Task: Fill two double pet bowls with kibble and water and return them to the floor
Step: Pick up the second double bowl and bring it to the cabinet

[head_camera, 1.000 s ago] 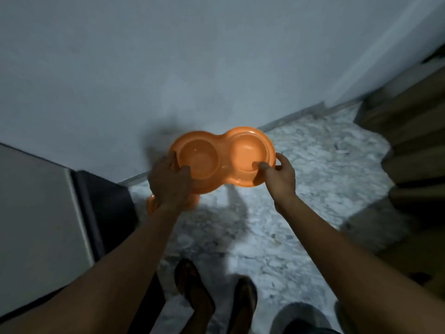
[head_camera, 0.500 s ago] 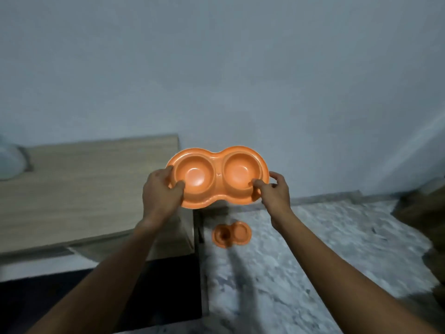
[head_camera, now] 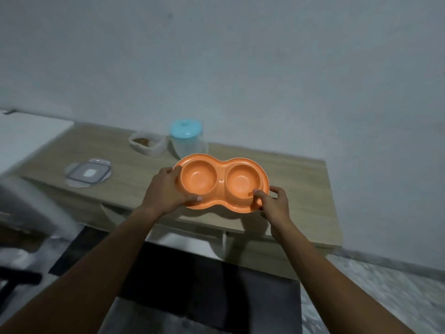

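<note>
An orange double pet bowl with two empty round wells hangs level just above the wooden table. My left hand grips its left end, thumb on the near rim. My right hand holds the right end, thumb inside the right well. Behind the bowl stand a clear water jug with a blue lid and an open white container holding brown kibble. The second bowl is out of view.
A flat grey container lid lies on the table's left part. A white chair stands at the left, blurred. A dark mat lies under the table, with marble floor at the right. A plain wall is behind.
I have carried the bowl up from the floor and leftward over the table. The view swung left, bringing the jug, kibble container and lid into sight; the second bowl on the floor dropped out of view.
</note>
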A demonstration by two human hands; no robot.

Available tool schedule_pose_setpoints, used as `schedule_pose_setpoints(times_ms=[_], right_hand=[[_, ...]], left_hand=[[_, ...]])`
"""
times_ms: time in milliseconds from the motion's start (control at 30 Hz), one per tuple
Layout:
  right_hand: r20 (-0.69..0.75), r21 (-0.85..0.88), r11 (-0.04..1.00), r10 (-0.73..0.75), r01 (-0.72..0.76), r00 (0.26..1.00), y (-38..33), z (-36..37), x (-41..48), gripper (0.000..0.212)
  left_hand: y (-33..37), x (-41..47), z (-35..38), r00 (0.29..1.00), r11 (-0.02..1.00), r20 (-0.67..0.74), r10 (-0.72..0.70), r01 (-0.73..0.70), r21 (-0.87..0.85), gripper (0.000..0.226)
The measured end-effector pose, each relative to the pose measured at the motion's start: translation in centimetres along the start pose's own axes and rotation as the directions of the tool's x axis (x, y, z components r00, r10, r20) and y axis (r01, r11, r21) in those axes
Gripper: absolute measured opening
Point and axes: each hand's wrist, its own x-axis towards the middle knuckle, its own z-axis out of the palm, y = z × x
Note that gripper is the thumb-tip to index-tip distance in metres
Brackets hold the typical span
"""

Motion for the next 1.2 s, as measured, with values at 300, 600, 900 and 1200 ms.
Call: schedule_pose_setpoints(times_ms=[300, 600, 900, 1200], right_hand=[[0.045, -0.126, 0.991, 0.059, -0.053, 0.997, -1.3, 13.5, -0.2, 0.069], [0.025, -0.299, 0.949, 0.109, -0.096, 0.994, -0.2, 22.3, 1.3, 0.06], [-0.184, -0.362, 0.915, 0.115, -0.176, 0.976, 0.6, 31.8, 3.2, 0.031], [-0.18, -0.544, 0.839, -0.14, 0.02, 0.974, -3.4, 40.0, 4.9, 0.054]], left_hand=[[-11.6, 3.5, -6.5, 0.997, 0.999, 0.056, -0.045, 0.045, -0.011, 0.106], [-20.3, 5.8, -7.7, 0.986, 0.992, 0.126, -0.111, 0.118, -0.049, 0.102], [-29.8, 12.9, -7.2, 0.959, 0.995, 0.275, -0.069, 0.045, 0.091, 0.114], [-33.2, 16.4, -8.4, 0.904, 0.966, 0.41, 0.12, -0.202, 0.163, 0.111]])
